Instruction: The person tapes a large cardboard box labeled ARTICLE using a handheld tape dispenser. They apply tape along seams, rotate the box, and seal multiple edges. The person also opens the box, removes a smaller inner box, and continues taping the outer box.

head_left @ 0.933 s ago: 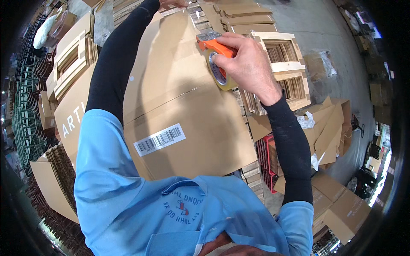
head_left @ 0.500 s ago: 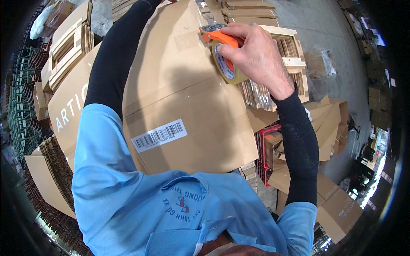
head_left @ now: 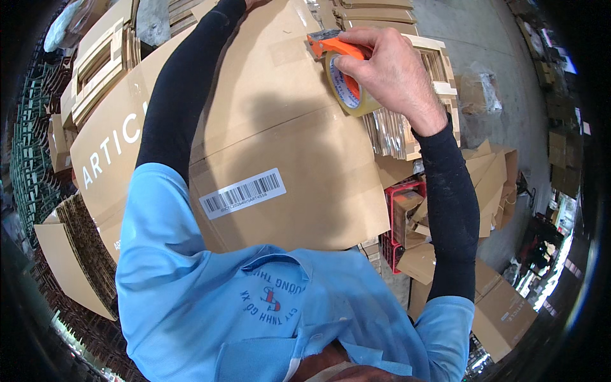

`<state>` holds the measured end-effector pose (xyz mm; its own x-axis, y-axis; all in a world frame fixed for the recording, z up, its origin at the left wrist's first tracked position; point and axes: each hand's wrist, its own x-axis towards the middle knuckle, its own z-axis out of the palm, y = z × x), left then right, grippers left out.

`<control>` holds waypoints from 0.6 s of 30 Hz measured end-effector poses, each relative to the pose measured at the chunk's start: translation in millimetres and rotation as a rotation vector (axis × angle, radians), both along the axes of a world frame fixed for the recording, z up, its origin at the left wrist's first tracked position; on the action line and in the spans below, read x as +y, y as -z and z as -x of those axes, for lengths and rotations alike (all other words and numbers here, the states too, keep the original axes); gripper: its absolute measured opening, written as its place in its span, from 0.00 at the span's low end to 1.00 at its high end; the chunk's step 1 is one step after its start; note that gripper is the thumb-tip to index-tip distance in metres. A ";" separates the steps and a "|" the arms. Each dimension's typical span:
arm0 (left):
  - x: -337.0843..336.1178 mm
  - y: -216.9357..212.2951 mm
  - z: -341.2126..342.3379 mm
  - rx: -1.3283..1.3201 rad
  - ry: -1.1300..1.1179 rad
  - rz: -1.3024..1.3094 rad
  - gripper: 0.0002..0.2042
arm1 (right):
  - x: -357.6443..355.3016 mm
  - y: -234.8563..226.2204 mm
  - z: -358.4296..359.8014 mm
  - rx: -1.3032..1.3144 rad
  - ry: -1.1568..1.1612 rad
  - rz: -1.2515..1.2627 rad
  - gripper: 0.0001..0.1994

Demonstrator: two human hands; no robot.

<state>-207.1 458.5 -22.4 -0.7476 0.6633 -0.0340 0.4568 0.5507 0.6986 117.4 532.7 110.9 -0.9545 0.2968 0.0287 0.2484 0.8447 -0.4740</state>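
Note:
A large brown cardboard box (head_left: 299, 223) lies in front of me, with a white barcode label (head_left: 243, 193) on its near part. My right hand (head_left: 401, 76) is closed round the handle of an orange tape dispenser (head_left: 330, 44), over the box's right edge. On the dispenser sits a roll of clear tape (head_left: 344, 83); its front end is close to the box. My left arm reaches over the box to its far side. Only a sliver of my left hand (head_left: 256, 2) shows at the top edge, its fingers out of sight.
Bundled wooden frames (head_left: 439, 70) stand right of the box, others at the far left. A red crate (head_left: 396, 242) with cardboard is at the near right, beside opened cartons (head_left: 490, 191). Stacked cardboard sheets (head_left: 76, 264) lean at the left. Grey floor (head_left: 471, 38) shows at the far right.
My right hand and the tape dispenser have moved slightly to the right in view. The left arm has shifted a little to the right; its hand stays at the far side.

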 end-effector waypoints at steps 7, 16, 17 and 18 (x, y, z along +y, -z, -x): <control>16.8 26.7 14.9 -0.171 -0.040 -0.136 0.45 | -0.8 -4.6 -5.1 0.019 0.009 0.080 0.19; 16.3 73.9 65.5 -0.408 0.283 -0.310 0.14 | -14.3 -13.0 -71.5 0.099 0.006 0.076 0.20; 10.9 76.1 69.1 -0.388 0.297 -0.292 0.13 | -14.6 -12.5 -87.4 0.096 0.021 0.089 0.21; 4.4 75.5 72.4 -0.367 0.308 -0.274 0.13 | -16.2 -14.0 -102.3 0.095 0.037 0.106 0.21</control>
<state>-279.5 463.0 -97.9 -0.4890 0.8708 -0.0514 0.2679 0.2060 0.9412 219.7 516.4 124.8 -0.9373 0.3380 0.0854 0.2280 0.7798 -0.5830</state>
